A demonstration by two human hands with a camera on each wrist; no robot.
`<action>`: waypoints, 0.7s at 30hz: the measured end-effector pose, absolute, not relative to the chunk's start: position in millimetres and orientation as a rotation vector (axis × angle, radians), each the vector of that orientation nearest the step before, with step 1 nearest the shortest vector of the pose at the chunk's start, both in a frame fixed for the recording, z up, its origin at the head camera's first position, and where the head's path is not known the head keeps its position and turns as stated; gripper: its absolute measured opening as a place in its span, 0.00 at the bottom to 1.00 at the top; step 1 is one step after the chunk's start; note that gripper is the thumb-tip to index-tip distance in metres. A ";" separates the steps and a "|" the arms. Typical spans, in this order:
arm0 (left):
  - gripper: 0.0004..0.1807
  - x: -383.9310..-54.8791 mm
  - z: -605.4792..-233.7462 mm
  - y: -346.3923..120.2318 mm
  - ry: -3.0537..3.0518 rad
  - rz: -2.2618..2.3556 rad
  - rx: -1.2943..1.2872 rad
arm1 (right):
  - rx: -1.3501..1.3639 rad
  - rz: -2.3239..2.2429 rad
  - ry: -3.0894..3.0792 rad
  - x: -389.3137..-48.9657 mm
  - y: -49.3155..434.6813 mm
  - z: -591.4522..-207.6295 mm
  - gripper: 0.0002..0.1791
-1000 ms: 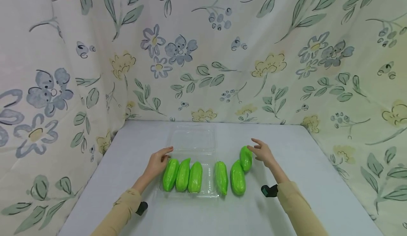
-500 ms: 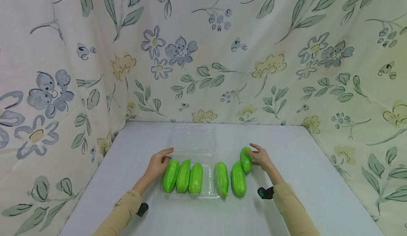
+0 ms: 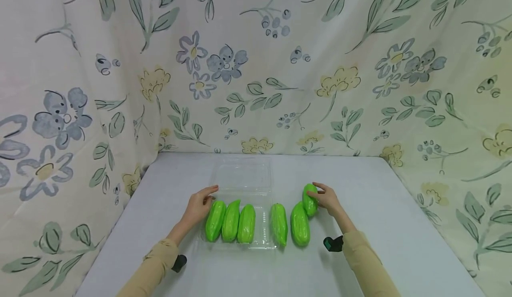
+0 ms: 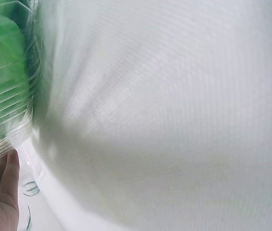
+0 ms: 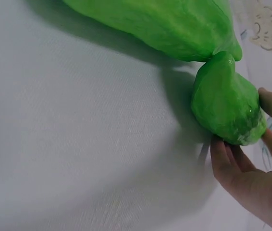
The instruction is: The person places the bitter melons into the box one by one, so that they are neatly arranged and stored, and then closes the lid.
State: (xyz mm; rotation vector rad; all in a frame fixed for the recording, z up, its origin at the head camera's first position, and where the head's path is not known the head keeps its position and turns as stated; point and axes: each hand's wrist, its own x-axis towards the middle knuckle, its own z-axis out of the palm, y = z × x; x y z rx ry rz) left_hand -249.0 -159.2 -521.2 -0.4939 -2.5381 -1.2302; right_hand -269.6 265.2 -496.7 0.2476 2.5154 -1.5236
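Observation:
A clear plastic clamshell box (image 3: 260, 245) lies with its lid (image 3: 242, 174) folded back. Three glossy green cucumber-like vegetables (image 3: 230, 221) are in its left part. My left hand (image 3: 198, 206) holds the box at its back left corner; the left wrist view shows straight fingers (image 4: 10, 175) against the ribbed wall, the rest partly cut off. On the right, my right hand (image 3: 327, 198) has thumb and fingers around a smaller, bent green vegetable (image 5: 227, 103), which rests on the table. Its near end touches a longer green vegetable (image 3: 300, 224).
Another green vegetable (image 3: 278, 224) lies at the box's right edge, partly over the rim. The white table (image 3: 256, 274) stretches to a floral curtain (image 3: 256, 88) at the back and sides. Dark wrist cameras (image 3: 334, 243) sit by both sleeves.
My right hand has come down and left a little, and its fingers have closed around the bent green vegetable. The left hand and the box have stayed in place.

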 end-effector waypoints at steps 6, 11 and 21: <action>0.21 -250.0 -521.5 -159.4 -2.528 -1.206 -0.498 | 0.251 -1.506 2.542 -269.7 265.9 -498.0 0.33; 0.21 -251.0 -520.9 -159.2 -2.528 -1.212 -0.490 | 0.239 -1.487 2.565 -270.8 266.2 -498.8 0.33; 0.21 -251.2 -523.2 -159.6 -2.529 -1.216 -0.506 | 0.247 -1.496 2.549 -270.2 268.5 -503.5 0.34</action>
